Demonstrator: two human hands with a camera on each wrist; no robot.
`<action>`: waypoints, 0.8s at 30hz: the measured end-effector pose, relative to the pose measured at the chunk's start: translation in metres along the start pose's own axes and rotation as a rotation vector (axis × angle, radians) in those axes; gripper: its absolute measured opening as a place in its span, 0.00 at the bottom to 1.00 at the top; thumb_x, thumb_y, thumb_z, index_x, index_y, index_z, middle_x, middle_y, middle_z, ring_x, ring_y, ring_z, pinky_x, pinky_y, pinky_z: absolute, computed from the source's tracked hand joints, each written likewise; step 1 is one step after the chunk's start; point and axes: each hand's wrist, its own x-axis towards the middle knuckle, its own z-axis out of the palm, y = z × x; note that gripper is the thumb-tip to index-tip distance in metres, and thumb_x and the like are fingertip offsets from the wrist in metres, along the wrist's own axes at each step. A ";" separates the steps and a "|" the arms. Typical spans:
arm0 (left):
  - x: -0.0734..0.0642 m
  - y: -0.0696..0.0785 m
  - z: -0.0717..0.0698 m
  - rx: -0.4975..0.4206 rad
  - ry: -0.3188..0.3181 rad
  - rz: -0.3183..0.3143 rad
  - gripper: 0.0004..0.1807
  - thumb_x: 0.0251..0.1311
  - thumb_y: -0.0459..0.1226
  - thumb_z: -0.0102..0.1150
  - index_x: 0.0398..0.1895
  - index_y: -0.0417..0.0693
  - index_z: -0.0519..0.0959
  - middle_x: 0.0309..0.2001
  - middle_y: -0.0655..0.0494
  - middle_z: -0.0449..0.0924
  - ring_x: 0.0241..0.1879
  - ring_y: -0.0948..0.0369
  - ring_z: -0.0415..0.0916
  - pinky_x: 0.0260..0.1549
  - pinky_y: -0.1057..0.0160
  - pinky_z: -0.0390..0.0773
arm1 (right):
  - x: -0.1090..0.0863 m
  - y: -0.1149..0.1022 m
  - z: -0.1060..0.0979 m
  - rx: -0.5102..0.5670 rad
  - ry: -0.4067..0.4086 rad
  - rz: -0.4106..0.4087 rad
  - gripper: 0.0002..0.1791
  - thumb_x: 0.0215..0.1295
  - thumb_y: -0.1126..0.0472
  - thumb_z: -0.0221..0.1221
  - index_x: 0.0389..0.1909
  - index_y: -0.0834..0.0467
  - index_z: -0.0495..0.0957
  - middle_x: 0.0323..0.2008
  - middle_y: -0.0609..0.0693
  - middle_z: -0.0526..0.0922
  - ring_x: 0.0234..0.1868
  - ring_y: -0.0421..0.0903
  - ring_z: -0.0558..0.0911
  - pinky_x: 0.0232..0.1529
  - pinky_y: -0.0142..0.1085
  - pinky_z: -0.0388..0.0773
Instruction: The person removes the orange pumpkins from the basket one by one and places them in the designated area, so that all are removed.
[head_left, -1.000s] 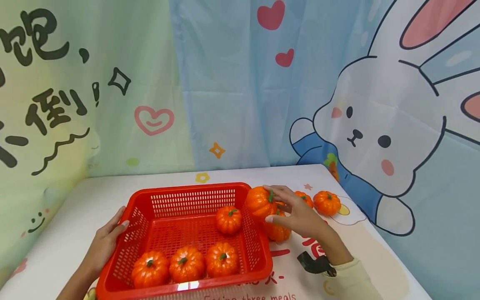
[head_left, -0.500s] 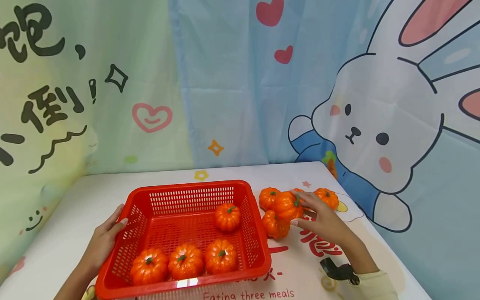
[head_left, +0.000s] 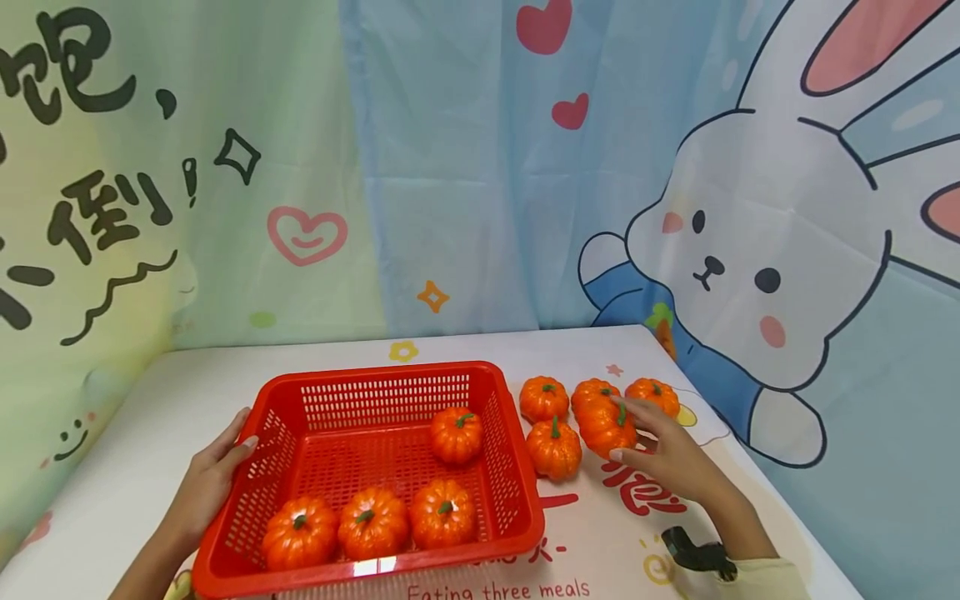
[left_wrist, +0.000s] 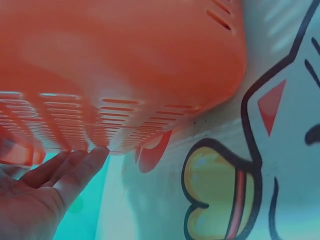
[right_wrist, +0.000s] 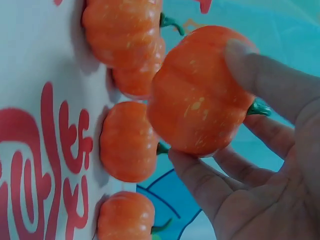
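Observation:
A red plastic basket [head_left: 534,467] stands on the table, with several small orange pumpkins in it: one pumpkin [head_left: 457,436] at the back right, the others in a row along the front. My left hand [head_left: 204,483] grips the basket's left rim; in the left wrist view its fingers [left_wrist: 82,172] touch the perforated side wall. To the right of the basket, my right hand [head_left: 671,454] holds a toy-like pumpkin [right_wrist: 200,95] with a green stem between thumb and fingers. It appears raised off the table in the right wrist view.
Several more pumpkins lie right of the basket: a front one [head_left: 554,450], a back-left one [head_left: 543,399], a far-right one [head_left: 654,395] and one partly hidden behind the held pumpkin. A printed cloth covers the table [head_left: 615,542]; a curtain [head_left: 450,167] hangs behind.
My right hand has carried the pumpkin rightward, from above the basket's right rim to beside the other pumpkins on the table. My left hand and the basket have stayed in place.

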 end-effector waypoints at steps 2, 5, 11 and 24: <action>0.000 0.000 0.000 0.004 0.001 0.003 0.34 0.76 0.46 0.39 0.78 0.50 0.41 0.74 0.36 0.45 0.39 0.67 0.77 0.35 0.61 0.83 | -0.001 0.002 -0.001 -0.009 -0.006 -0.001 0.38 0.58 0.64 0.68 0.69 0.61 0.64 0.66 0.69 0.62 0.60 0.71 0.68 0.53 0.56 0.73; 0.000 0.000 0.000 0.001 -0.001 0.010 0.34 0.77 0.46 0.39 0.78 0.50 0.40 0.74 0.36 0.45 0.39 0.68 0.78 0.35 0.60 0.83 | -0.001 0.007 -0.002 -0.063 -0.010 0.014 0.38 0.57 0.65 0.69 0.68 0.63 0.65 0.64 0.68 0.64 0.60 0.70 0.69 0.53 0.56 0.74; 0.001 0.001 0.000 -0.016 0.000 0.029 0.34 0.77 0.46 0.39 0.78 0.51 0.41 0.73 0.34 0.47 0.38 0.65 0.79 0.34 0.60 0.84 | -0.002 0.023 0.000 -0.133 -0.046 0.101 0.37 0.57 0.64 0.68 0.68 0.64 0.66 0.64 0.68 0.65 0.62 0.68 0.66 0.53 0.58 0.73; 0.000 0.001 0.000 -0.023 0.005 0.023 0.34 0.76 0.46 0.40 0.78 0.49 0.41 0.73 0.34 0.47 0.38 0.65 0.78 0.34 0.60 0.84 | 0.000 0.036 0.010 -0.158 -0.100 0.136 0.38 0.55 0.65 0.70 0.67 0.68 0.66 0.63 0.70 0.64 0.61 0.70 0.65 0.53 0.59 0.73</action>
